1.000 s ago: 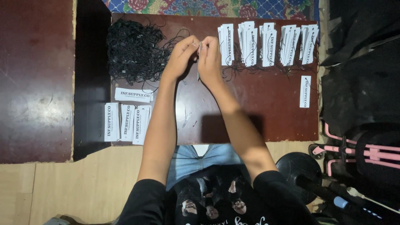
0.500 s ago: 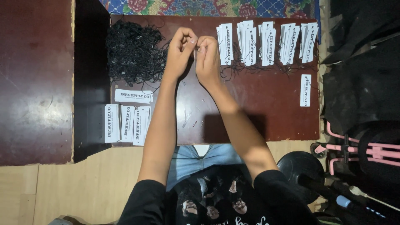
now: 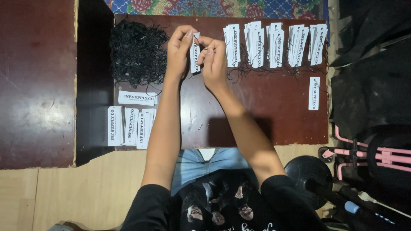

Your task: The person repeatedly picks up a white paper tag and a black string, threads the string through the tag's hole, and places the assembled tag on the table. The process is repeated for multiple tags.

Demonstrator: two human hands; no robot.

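Five stacks of strung tags (image 3: 274, 42) lie right of my hands; unstrung tags (image 3: 128, 126) and the black string pile (image 3: 137, 53) wait left. My left hand (image 3: 180, 49) and right hand (image 3: 214, 62) pinch one white tag (image 3: 195, 53).

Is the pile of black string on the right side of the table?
No, the pile of black string lies at the table's left end, beside the left hand.
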